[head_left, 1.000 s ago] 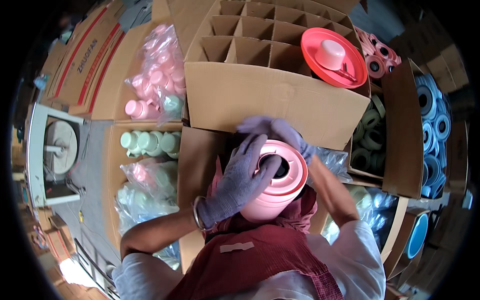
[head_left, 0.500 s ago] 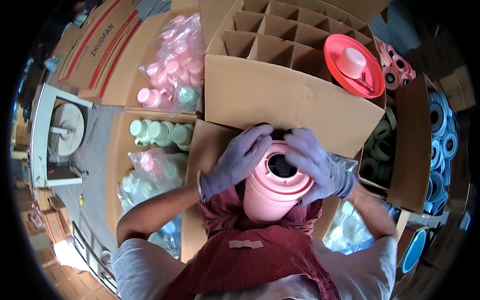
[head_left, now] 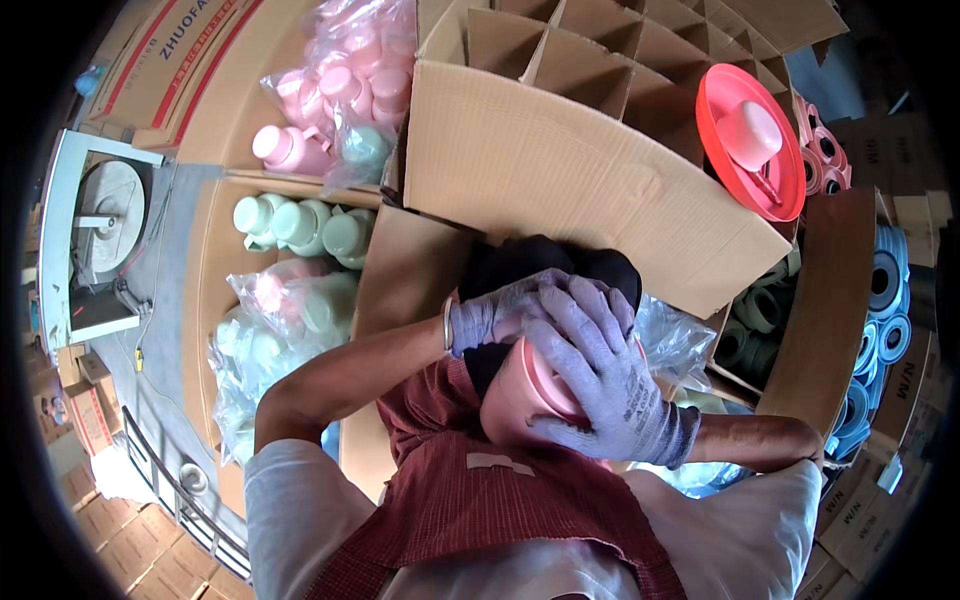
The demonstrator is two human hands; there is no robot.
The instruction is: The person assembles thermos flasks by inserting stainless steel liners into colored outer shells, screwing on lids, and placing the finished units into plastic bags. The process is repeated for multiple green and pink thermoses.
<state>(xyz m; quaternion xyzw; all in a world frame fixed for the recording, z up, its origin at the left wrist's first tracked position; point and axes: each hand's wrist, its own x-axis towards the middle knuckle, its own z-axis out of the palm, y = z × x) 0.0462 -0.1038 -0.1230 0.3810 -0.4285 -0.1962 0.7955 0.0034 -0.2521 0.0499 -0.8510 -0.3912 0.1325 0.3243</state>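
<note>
Green jugs [head_left: 300, 225] stand in an open box at the left. The gloved left hand [head_left: 500, 315] curls its fingers onto the top of a pink jug [head_left: 520, 395] held against the person's chest. The gloved right hand [head_left: 600, 375] lies over it, fingers spread. A red lid [head_left: 745, 140] rests on the divided box [head_left: 590, 130] at the right.

Jug [head_left: 520, 395] before divider box [head_left: 560, 170]; flasks [head_left: 300, 225] left.

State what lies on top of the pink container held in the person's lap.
Both gloved hands, right hand and left hand, cover the pink container; something black sits above. Its opening is hidden.
</note>
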